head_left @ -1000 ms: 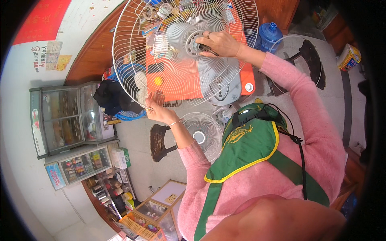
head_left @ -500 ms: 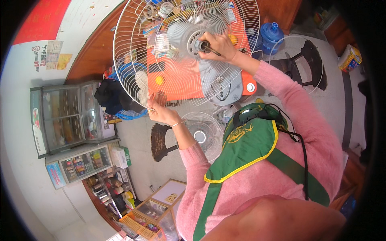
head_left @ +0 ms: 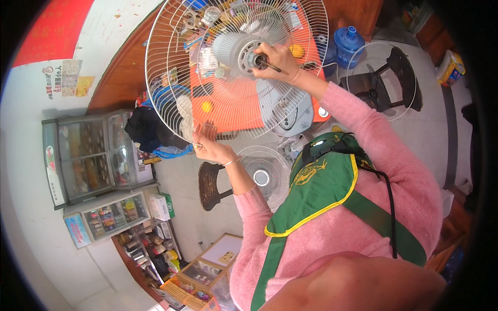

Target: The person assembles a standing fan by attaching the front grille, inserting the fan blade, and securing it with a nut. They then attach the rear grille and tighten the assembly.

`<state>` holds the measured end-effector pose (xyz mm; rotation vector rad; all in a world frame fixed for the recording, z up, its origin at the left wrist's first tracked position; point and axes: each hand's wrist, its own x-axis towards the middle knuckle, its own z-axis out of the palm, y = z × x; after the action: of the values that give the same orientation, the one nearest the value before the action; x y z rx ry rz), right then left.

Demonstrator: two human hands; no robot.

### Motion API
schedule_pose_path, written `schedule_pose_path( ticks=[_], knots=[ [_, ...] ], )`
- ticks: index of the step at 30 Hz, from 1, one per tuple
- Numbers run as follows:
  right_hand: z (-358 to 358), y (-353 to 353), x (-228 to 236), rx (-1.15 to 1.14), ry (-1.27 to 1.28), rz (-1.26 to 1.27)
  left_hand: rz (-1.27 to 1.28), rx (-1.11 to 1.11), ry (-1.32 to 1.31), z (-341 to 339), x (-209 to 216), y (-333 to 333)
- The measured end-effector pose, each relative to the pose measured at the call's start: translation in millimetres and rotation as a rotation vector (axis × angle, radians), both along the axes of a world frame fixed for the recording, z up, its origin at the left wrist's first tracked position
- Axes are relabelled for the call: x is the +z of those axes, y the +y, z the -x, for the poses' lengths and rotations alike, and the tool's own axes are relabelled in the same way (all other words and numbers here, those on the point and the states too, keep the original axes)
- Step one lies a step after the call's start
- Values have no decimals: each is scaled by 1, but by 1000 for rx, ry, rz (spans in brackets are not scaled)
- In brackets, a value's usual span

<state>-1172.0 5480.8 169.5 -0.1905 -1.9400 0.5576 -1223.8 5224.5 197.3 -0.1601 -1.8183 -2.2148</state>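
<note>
The large round wire guard (head_left: 155, 83) of a fan is upright in front of me, above its grey-blue base (head_left: 288, 116). My left hand (head_left: 211, 149) pinches the guard's lower rim between thumb and fingers. At the hub, my right hand (head_left: 280, 65) has its fingers closed around a round collar-like nut (head_left: 256, 60), partly hidden by them. A dark thin shaft (head_left: 272, 67) sticks out of the centre toward me. Behind the wires shows the grey motor housing (head_left: 225, 49). A second wire guard (head_left: 280, 160) with a pale round centre lies low, below my left wrist.
An orange-topped table (head_left: 228, 116) carries cluttered small goods behind the fan. Blue water bottles (head_left: 348, 46) and a dark stool (head_left: 381, 85) are at the right. Another stool (head_left: 208, 186), a glass display cabinet (head_left: 85, 155) and a dark cloth bag (head_left: 145, 124) are at the left.
The view has shifted slightly. Both hands keep their places on the fan, the left on the rim and the right at the hub, with little visible turning.
</note>
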Motion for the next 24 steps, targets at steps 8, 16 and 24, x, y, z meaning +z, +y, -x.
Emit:
schedule_pose_path(
  ticks=[8,16,24],
  knots=[
    [-42,-4,-11,251,-195,462,44,-19,-27,4,0,-5],
    [-122,11,-62,327,-474,750,255,69,67,-4,5,-20],
    [-145,35,-95,496,-556,972,430,537,-15,-44,1,-5]
  ],
)
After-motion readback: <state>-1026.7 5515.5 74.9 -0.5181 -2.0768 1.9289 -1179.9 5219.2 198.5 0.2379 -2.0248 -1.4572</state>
